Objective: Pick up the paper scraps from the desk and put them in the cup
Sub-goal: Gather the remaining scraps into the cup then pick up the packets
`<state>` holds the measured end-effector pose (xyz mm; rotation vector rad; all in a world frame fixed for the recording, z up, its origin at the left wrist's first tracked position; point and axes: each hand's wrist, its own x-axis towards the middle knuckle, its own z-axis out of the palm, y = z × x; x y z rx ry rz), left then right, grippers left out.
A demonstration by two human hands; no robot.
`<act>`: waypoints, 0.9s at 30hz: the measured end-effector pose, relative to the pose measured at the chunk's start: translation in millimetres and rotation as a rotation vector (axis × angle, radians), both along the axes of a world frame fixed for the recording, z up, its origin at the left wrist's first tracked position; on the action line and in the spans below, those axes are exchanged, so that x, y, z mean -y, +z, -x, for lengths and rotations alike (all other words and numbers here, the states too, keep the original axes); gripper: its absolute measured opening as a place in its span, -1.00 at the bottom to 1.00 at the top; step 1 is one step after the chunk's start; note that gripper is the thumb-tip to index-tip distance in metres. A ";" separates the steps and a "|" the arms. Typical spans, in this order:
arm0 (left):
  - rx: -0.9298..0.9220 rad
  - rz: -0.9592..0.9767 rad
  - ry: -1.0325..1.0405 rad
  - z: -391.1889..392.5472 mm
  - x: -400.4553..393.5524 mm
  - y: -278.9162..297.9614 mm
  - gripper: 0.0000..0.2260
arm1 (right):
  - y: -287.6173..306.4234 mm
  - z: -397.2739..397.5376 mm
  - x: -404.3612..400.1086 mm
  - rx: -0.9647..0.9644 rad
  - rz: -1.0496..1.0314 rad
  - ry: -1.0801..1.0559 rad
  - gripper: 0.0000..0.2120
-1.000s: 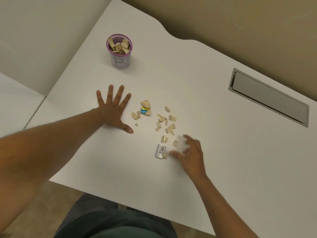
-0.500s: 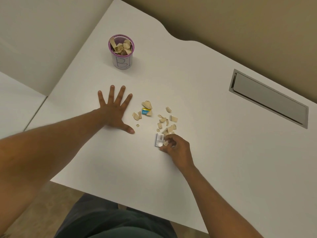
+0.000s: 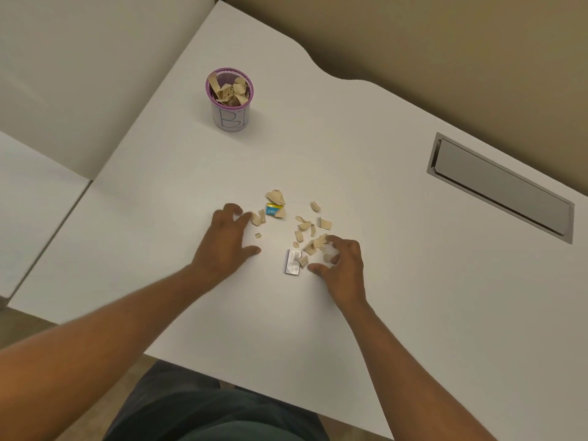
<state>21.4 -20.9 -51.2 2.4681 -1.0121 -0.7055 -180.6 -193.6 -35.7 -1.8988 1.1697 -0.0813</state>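
Several tan paper scraps [image 3: 304, 226] lie scattered mid-desk, with a blue and yellow piece [image 3: 273, 209] and a silvery printed piece [image 3: 293, 262] among them. The purple-rimmed white cup [image 3: 230, 120] stands at the far left, filled with tan scraps. My left hand [image 3: 224, 241] rests on the desk left of the scatter, fingers curled and apart, fingertips touching two scraps [image 3: 258, 218]. My right hand [image 3: 343, 265] is clawed over the right edge of the scatter, fingers and thumb closing around a few scraps [image 3: 327, 256].
The white desk [image 3: 334, 138] has a curved far edge and a grey recessed cable hatch [image 3: 499, 186] at the right. A lower white surface [image 3: 31, 202] adjoins on the left. My lap shows beyond the near edge.
My left hand went from flat and spread to curled, sliding right onto the left scraps. My right hand reached in, pinched at the scraps by the silvery piece, and shifted slightly right.
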 end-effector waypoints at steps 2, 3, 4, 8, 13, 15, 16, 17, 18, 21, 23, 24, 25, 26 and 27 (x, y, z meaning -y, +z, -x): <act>-0.057 0.057 0.023 15.0 7.5 2.4 -0.50 | -1.2 -19.8 1.8 0.033 -0.008 -0.023 -0.41; -0.087 0.077 0.035 20.5 13.9 4.2 -0.55 | -1.4 -30.0 2.6 0.051 -0.011 -0.022 -0.45; -0.123 0.096 0.046 24.5 21.1 6.4 -0.58 | -1.1 -39.7 3.5 0.063 -0.013 -0.005 -0.48; -0.256 0.134 0.051 28.2 39.7 10.4 -0.57 | 4.3 -59.3 14.5 0.089 -0.064 0.107 -0.52; -0.084 0.198 -0.011 21.1 22.9 9.6 -0.52 | 5.0 -54.2 34.2 0.031 0.278 0.220 -0.53; 0.039 0.175 -0.050 19.7 24.7 11.6 -0.46 | 4.8 -60.2 34.0 -0.087 0.360 0.379 -0.52; 0.090 0.150 -0.069 18.7 28.5 13.1 -0.46 | 4.5 -64.6 30.6 -0.136 0.424 0.483 -0.52; 0.143 0.120 -0.097 17.4 32.9 14.3 -0.46 | 3.9 -68.8 25.9 -0.174 0.499 0.589 -0.52; 0.192 0.083 -0.128 15.7 36.4 15.4 -0.48 | 3.1 -72.4 20.1 -0.197 0.562 0.679 -0.52; 0.292 -0.004 -0.177 9.0 36.2 15.5 -0.56 | -1.8 -75.4 2.7 -0.230 0.660 0.798 -0.53; 0.373 -0.030 -0.214 4.9 29.5 12.8 -0.62 | -4.2 -69.7 -2.7 -0.260 0.682 0.802 -0.53; 0.411 -0.043 -0.237 2.8 25.2 10.6 -0.63 | -4.5 -65.6 -3.1 -0.295 0.683 0.795 -0.53; 0.442 -0.052 -0.256 0.4 20.5 8.1 -0.63 | -5.1 -61.5 -2.1 -0.331 0.683 0.786 -0.53; 0.467 -0.062 -0.266 -2.1 15.1 6.1 -0.63 | -5.9 -56.6 -0.3 -0.353 0.682 0.780 -0.54; 0.486 -0.072 -0.267 -4.6 9.4 4.7 -0.62 | -6.2 -52.1 2.2 -0.347 0.677 0.779 -0.55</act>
